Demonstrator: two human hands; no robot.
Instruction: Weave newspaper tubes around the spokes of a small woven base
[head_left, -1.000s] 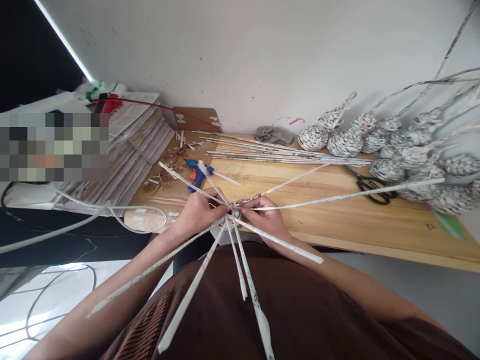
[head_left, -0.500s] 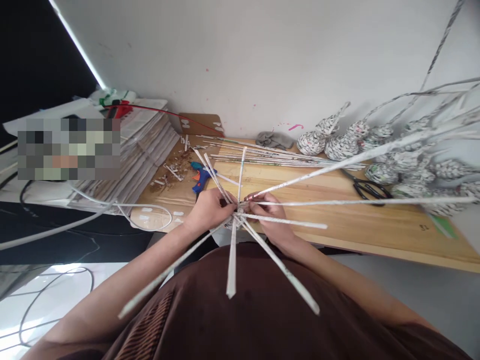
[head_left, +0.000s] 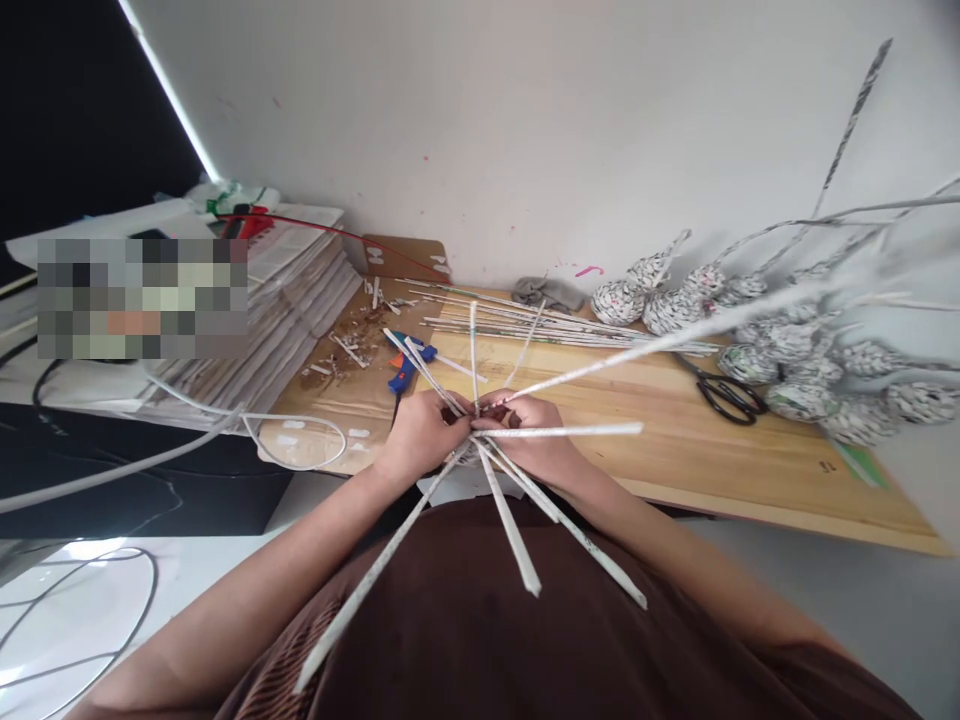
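A: Entry one; the piece in work?
B: One small woven piece of pale printed paper (head_left: 469, 456), largely hidden by fingers; located between the two hands, before a plain dark-brown garment (head_left: 525, 640), by the near edge of the light-brown wooden worktop (head_left: 675, 460); long white rolled-paper strips (head_left: 508, 520) radiate from it to all sides.
A: State of each grip?
B: Bare left hand (head_left: 427, 432): thumb and fingers pinched on the piece, at the base of the strips; bare right hand (head_left: 536, 430): likewise pinched there from the opposite side, one strip crossing in front of it; exact fingertip contact too small to tell.
A: Surrounding stock?
B: One tall stack of grey-white paper sheets (head_left: 300, 290), far left; one blue glue gun with orange trigger (head_left: 405, 372), beyond the left hand; one spread of thin white paper rods (head_left: 630, 341), lying lengthwise near the wall; one crumpled grey cloth (head_left: 551, 293), behind the rods; one pair of black metal scissors (head_left: 699, 376), by the rods' right end; several grey-and-white gourd-shaped woven paper forms (head_left: 671, 312), clustered at right.
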